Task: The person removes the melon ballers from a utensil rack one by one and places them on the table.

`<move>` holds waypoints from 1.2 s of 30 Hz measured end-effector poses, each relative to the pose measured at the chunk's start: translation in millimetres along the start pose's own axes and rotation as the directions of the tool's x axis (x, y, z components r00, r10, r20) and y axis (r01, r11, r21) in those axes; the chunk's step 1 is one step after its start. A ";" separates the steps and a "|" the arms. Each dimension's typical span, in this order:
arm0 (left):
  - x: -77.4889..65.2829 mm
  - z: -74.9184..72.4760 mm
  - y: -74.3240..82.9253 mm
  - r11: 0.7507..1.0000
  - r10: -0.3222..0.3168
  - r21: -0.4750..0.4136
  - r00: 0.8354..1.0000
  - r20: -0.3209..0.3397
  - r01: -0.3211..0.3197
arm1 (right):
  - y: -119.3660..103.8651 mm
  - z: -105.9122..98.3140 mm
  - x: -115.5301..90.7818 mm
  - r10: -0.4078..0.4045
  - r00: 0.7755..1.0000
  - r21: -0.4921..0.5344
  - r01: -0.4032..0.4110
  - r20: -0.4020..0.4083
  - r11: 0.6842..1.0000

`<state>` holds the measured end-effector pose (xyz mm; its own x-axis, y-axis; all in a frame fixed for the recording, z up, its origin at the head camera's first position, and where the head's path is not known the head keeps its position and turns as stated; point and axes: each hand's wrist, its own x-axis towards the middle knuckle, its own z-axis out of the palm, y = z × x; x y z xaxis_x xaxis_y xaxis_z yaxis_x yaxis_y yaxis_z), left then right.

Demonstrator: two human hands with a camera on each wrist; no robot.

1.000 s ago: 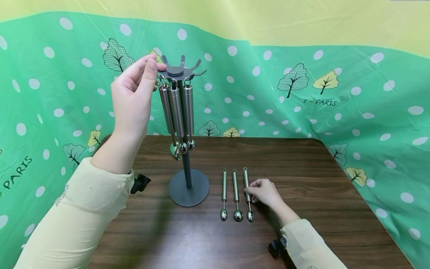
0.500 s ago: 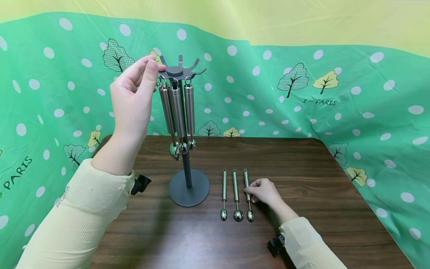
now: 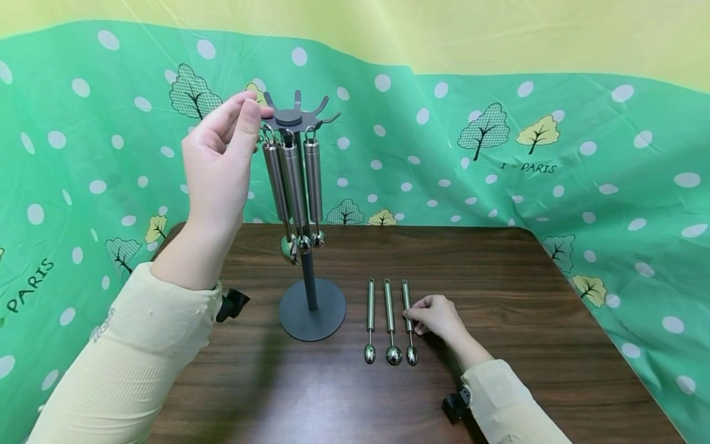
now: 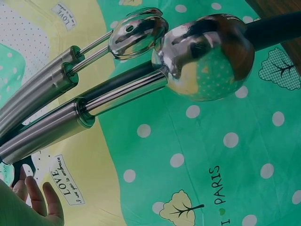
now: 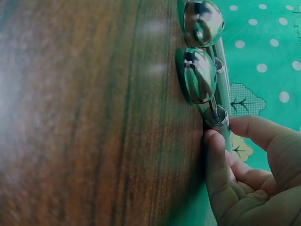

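Observation:
In the head view a dark grey rotating utensil rack (image 3: 312, 311) stands on the table, hooks fanning out at its top. Several steel melon ballers (image 3: 294, 185) hang from its near side. My left hand (image 3: 224, 154) is raised at the rack's left, thumb and fingers pinching one hook arm; the fingertips are partly hidden. Three more scoops lie side by side: the left one (image 3: 370, 314), the middle one (image 3: 390, 317) and the right melon baller (image 3: 411, 353). My right hand (image 3: 439, 320) pinches the right one's handle between thumb and fingers, its head touching or just over the tabletop.
The dark wooden table (image 3: 499, 271) has a rounded far edge. Behind and beside it hangs a green and yellow printed cloth (image 3: 421, 135). A black wrist camera (image 3: 232, 304) sits on the left sleeve, another (image 3: 456, 406) on the right.
The rack's top and hanging scoops have turned very slightly. The right melon baller has shifted a little, its handle end nearer me, into line with the others. Both hands stay nearly in place.

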<state>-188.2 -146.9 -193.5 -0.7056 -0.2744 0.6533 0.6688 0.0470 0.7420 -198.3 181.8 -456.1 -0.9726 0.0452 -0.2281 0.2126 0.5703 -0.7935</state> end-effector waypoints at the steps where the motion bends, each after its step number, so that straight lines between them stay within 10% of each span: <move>1: 0.0 0.0 -0.1 1.000 -0.001 -0.001 1.000 0.000 0.001 | 0.2 0.0 0.2 0.001 1.000 0.003 -0.001 0.001 1.000; 36: -0.6 -2.3 -1.5 0.994 -0.061 -0.090 0.997 0.046 0.065 | -1.2 -11.2 -7.9 -0.029 0.997 0.124 0.019 0.077 0.992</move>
<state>-188.2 -148.9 -195.4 -0.7549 -0.2326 0.6132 0.6401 -0.0574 0.7662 -191.9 190.0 -447.0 -0.9683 -0.0343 -0.2476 0.2038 0.4647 -0.8617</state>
